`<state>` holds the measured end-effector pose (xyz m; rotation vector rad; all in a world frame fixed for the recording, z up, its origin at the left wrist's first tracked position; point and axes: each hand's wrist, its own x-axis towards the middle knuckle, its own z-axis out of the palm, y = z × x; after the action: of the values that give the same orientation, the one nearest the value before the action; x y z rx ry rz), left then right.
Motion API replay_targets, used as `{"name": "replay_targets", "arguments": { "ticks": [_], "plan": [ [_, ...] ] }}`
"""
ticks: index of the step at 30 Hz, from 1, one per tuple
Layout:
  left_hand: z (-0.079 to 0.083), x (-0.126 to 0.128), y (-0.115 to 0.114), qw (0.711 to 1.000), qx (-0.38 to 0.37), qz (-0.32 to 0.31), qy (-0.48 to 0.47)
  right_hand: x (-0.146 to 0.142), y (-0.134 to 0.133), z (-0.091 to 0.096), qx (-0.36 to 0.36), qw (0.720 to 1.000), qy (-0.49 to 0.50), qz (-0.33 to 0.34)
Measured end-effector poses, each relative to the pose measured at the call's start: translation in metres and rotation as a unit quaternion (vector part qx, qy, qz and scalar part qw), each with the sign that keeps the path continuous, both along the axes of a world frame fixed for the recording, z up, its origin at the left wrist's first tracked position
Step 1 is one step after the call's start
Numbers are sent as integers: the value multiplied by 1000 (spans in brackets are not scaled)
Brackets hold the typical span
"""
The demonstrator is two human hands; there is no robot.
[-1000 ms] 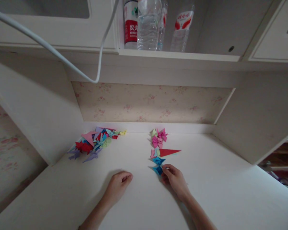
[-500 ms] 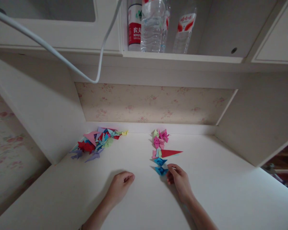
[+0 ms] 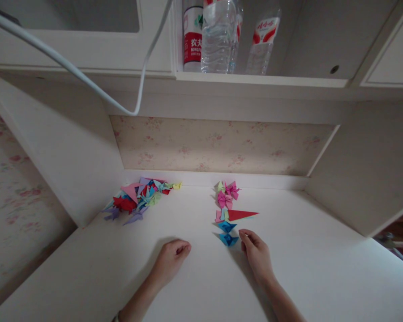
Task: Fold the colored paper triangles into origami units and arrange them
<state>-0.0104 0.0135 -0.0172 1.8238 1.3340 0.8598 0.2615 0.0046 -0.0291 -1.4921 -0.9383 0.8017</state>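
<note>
Apparently aligning nearer blue origami piece (image 3: 229,240) on worktop (image 3: 204,286) | with right hand (image 3: 258,257) pinched closed just beside, seemingly empty; left hand (image 3: 170,259) curled, contents hidden | before regrasping, calls for parting right fingertips

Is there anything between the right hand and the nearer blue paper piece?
Nothing visible is in the way. The right hand is just to the right of the nearer blue paper piece, over the white tabletop. The other blue paper piece lies just beyond, off that short path.
</note>
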Motion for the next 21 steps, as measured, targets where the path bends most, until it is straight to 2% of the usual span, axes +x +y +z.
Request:
{"name": "replay_targets", "arguments": {
  "ticks": [8, 21],
  "plan": [
    [-4, -1, 2, 1000, 0, 2, 10, 0, 1, -3, 5, 1000, 12, 14],
    [-1, 0, 1, 1000, 6, 3, 19, 0, 2, -5, 7, 999, -31, 29]
  ]
}}
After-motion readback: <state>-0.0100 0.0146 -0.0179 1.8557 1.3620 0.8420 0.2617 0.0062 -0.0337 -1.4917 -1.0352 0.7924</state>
